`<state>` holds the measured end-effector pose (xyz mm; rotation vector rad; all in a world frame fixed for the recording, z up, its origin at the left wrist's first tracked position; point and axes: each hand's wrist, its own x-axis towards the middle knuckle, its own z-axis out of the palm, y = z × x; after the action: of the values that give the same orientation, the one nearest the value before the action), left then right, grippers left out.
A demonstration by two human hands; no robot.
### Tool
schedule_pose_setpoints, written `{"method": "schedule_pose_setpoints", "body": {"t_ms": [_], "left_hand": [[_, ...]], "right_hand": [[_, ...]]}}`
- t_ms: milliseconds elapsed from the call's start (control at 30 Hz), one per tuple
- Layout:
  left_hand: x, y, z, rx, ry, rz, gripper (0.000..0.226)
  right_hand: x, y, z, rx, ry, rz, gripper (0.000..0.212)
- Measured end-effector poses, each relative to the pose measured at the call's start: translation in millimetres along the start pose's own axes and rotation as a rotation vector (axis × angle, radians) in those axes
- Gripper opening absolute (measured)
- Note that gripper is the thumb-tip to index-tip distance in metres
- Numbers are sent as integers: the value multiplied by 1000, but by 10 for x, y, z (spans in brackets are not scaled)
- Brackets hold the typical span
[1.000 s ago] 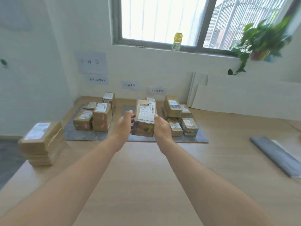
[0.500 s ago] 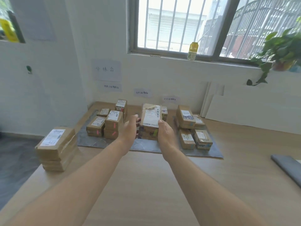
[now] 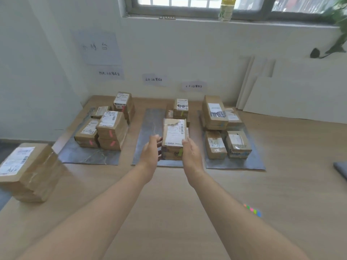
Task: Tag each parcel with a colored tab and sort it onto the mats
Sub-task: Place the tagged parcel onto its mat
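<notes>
A brown parcel (image 3: 174,139) with a white label and a green tab on its front rests at the front of the middle grey mat (image 3: 150,124). My left hand (image 3: 150,152) presses its left side and my right hand (image 3: 191,154) its right side. Behind it on the same mat stand other parcels (image 3: 180,107). The left mat (image 3: 90,156) carries parcels with pink tabs (image 3: 110,128). On the right mat (image 3: 244,164) are parcels with blue tabs (image 3: 216,113). A strip of colored tabs (image 3: 252,210) lies on the table by my right forearm.
A large stack of parcels (image 3: 28,171) sits at the table's left edge. White boards (image 3: 281,91) lean on the wall at the back right. A grey sheet (image 3: 340,169) shows at the right edge. Paper signs hang on the wall above each mat.
Both hands have carried the parcel forward and down onto the middle mat. My view has dropped, bringing the tab strip into sight.
</notes>
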<state>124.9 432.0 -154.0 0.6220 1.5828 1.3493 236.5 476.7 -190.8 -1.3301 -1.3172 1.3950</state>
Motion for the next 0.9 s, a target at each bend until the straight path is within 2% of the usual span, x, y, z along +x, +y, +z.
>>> {"method": "schedule_pose_setpoints", "body": {"t_ms": [167,367,600,733,833,900], "left_hand": [[657,-126,402,-16,62,-69,48],[1293,-393,609,-79,102,-166,48],[1997,-553,793,-123,83,-192,42],[2350,-639,856,-131,83,-210,37],[2547,-714,851,-108,80,-224,36],[2638,-760,844,-114,70,-236,35]], "right_hand": [[675,207,-209,5,-41,43,24],[1305,604,-235,-18,-72,119,46],[1911,767,-187,-11,-6,153,41],[2256,874,-162,-34,0,218,46],[2505,959,-139,-32,16,283,59],[2599,1027,-138,-5,29,314,58]]}}
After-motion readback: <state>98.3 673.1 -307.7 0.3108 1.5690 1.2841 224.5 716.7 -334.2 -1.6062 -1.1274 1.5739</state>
